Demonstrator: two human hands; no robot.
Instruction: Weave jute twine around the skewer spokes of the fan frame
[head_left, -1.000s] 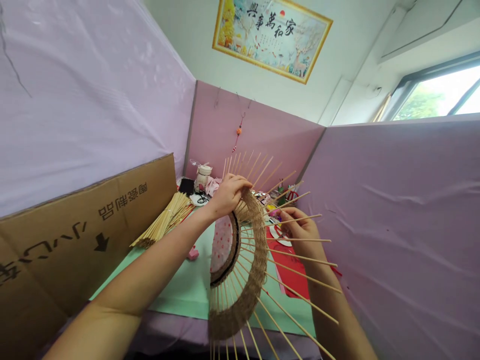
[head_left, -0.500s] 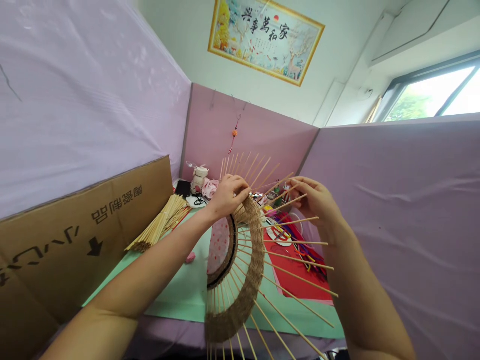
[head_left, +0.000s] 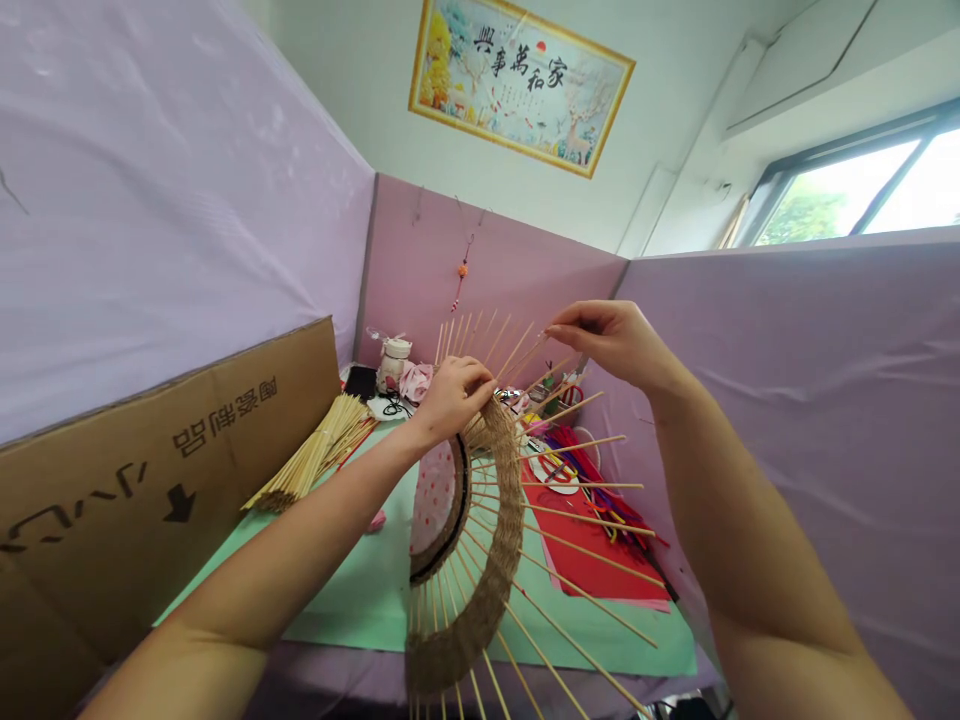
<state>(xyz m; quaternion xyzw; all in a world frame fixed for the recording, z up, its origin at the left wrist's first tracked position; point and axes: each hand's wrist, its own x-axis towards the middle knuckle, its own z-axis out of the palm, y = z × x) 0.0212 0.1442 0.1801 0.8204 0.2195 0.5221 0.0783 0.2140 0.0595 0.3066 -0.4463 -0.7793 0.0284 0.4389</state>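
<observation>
A round woven piece (head_left: 504, 545) stands tilted in front of me, with a brown twine band and thin wooden spokes (head_left: 592, 537) fanning outward. Inside the band are a black ring and a pink centre (head_left: 435, 490) with red dots. My left hand (head_left: 457, 395) is closed over the band's upper edge, thumb and fingers pressed on it. Up to the right, my right hand (head_left: 600, 335) has thumb and fingertips pinched together beside the tip of an upper spoke. What lies in that pinch is too small to make out.
A tied bundle of sticks (head_left: 319, 450) lies beside a cardboard box (head_left: 187, 480) at left. Behind are a white jar (head_left: 394, 362) and pink cloth (head_left: 417, 382). Red sheets (head_left: 570, 545) and coloured pipe cleaners (head_left: 600, 485) lie at right on the green mat (head_left: 352, 590). Lilac partitions (head_left: 810, 380) enclose the table.
My right hand has risen and moved left along the spoke tips, its fingers drawn closer together. My left hand keeps its hold on the band. The whole view has shifted slightly.
</observation>
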